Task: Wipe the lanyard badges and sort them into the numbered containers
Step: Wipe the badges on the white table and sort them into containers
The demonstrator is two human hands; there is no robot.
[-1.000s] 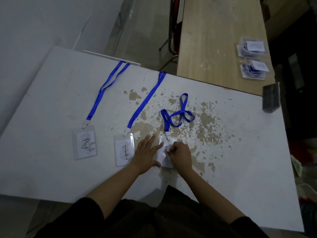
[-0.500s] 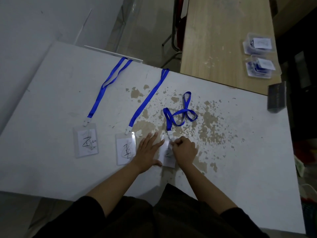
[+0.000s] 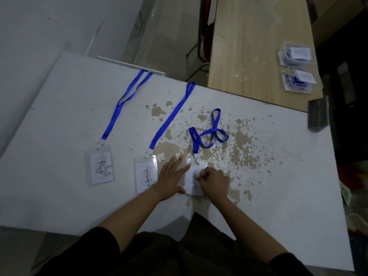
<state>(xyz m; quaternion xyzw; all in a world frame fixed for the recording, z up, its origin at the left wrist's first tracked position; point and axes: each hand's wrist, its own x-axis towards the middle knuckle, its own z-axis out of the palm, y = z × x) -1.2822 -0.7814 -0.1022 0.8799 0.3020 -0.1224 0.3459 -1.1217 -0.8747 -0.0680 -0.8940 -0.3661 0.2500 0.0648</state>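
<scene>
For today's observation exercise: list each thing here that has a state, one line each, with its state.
Left hand: flat, pressing the right badge.
Right hand: curled round a white wipe, on the badge.
Right badge: flat, partly covered; lanyard tangled.
Middle badge: flat, untouched.
Left badge: flat, untouched.
Two clear containers: open, holding badges.

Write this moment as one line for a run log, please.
step: wiping badge | left hand: flat, steadying badge | right hand: rubbing with wipe | waiting: two badges | containers: far table

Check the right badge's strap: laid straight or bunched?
Bunched. The strap lies in crossed loops above the badge, unlike the other two straps.
</scene>
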